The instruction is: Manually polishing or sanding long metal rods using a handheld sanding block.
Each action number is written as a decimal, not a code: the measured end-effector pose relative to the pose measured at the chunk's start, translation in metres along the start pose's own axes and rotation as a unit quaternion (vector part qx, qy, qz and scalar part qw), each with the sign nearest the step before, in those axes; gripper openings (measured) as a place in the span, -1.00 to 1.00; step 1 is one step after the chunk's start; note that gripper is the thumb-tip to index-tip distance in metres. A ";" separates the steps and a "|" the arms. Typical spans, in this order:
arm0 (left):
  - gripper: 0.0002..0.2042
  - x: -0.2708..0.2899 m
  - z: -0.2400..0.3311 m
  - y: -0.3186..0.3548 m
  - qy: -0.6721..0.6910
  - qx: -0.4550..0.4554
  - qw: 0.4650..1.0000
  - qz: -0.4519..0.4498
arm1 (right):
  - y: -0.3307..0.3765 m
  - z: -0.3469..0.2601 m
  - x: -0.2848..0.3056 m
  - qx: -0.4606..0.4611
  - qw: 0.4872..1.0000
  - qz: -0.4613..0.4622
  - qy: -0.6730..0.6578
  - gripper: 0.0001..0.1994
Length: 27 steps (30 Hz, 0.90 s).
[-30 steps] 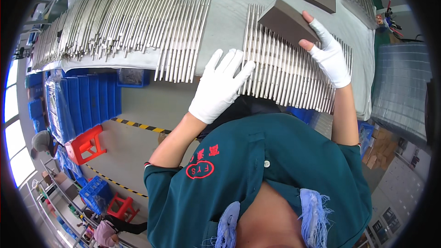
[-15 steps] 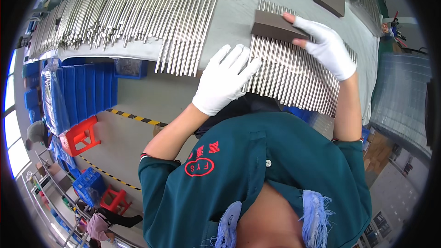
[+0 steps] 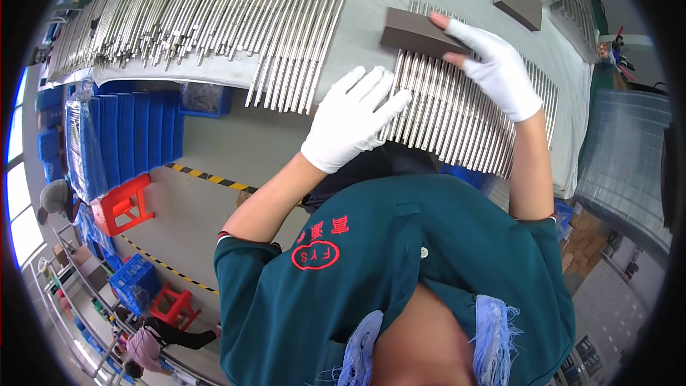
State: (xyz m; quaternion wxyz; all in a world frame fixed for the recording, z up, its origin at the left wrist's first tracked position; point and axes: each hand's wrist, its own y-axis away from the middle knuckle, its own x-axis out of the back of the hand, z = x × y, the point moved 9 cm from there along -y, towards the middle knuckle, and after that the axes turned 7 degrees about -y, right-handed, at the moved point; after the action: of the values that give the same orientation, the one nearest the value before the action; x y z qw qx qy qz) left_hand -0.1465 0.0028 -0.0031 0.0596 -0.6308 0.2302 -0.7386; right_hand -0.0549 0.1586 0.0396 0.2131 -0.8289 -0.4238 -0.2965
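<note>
My gloved left hand [image 3: 351, 120] lies flat, fingers spread, on the near end of the row of metal rods [image 3: 457, 111] on the counter [image 3: 364, 36], while beyond it my gloved right hand [image 3: 493, 68] presses a dark rectangular block [image 3: 418, 34] onto the rods' far end, fingers gripping it.

Both hands wear white gloves, the left hand [image 3: 351, 120] and the right hand [image 3: 494, 66], and the block [image 3: 420, 33] under the right one is dark brown-grey. The metal rods [image 3: 457, 111] are shiny silver, lying in rows like stripes on the pale grey worktop [image 3: 364, 36]. At the left are blue bins [image 3: 107, 136], a red stool [image 3: 123, 204] and a yellow-black striped line [image 3: 211, 179] on the beige floor [image 3: 214, 143]; the shirt [image 3: 400, 271] is dark green with a red emblem.
</note>
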 end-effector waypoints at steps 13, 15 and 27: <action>-0.54 -0.001 0.002 0.000 0.003 0.003 1.000 -0.007 | 0.016 0.006 0.010 0.002 0.998 0.005 -0.069 -0.43; -0.49 -0.001 0.000 0.001 0.002 0.012 1.000 -0.014 | 0.003 -0.008 -0.013 0.025 0.999 0.006 -0.048 -0.44; -0.54 0.001 0.002 -0.001 0.021 0.007 1.000 -0.016 | 0.007 -0.006 -0.006 0.024 0.999 0.020 -0.043 -0.46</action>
State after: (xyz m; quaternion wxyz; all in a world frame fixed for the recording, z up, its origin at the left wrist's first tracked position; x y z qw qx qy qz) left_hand -0.1443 0.0025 -0.0012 0.0473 -0.6184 0.2156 -0.7542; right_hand -0.0542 0.1475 0.0395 0.2205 -0.8436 -0.4234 -0.2460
